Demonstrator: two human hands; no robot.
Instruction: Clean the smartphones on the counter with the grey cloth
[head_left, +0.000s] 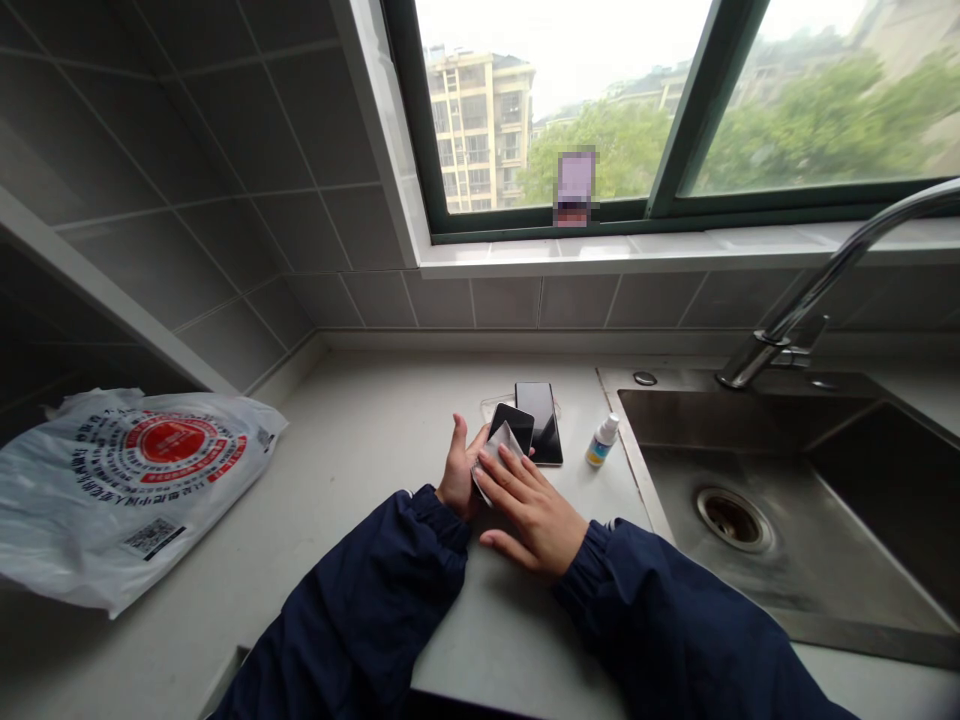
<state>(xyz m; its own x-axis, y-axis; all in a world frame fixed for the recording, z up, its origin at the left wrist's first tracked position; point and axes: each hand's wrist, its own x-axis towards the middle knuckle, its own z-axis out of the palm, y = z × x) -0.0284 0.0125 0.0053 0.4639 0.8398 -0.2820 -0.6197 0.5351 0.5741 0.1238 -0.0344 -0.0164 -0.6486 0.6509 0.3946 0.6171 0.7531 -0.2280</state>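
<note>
My left hand (457,473) is closed around a dark-screened smartphone (514,421), holding it tilted above the counter, thumb sticking up at the side. A light grey cloth (505,440) covers the phone's lower part. Across this cloth lies my right hand (531,508), its fingers stretched out flat and its thumb spread away, pressing the cloth against the screen. Just behind the held phone, a second, larger black smartphone (550,432) rests face up on the counter. A clear phone case (491,406) shows partly behind the held phone. Right of them stands a small white spray bottle (602,440).
The pale countertop (360,440) carries a white plastic bag (97,510) with red and black print at the left. To the right is a steel sink (660,440) with a chrome faucet (787,300). A window (480,225) lies behind the counter.
</note>
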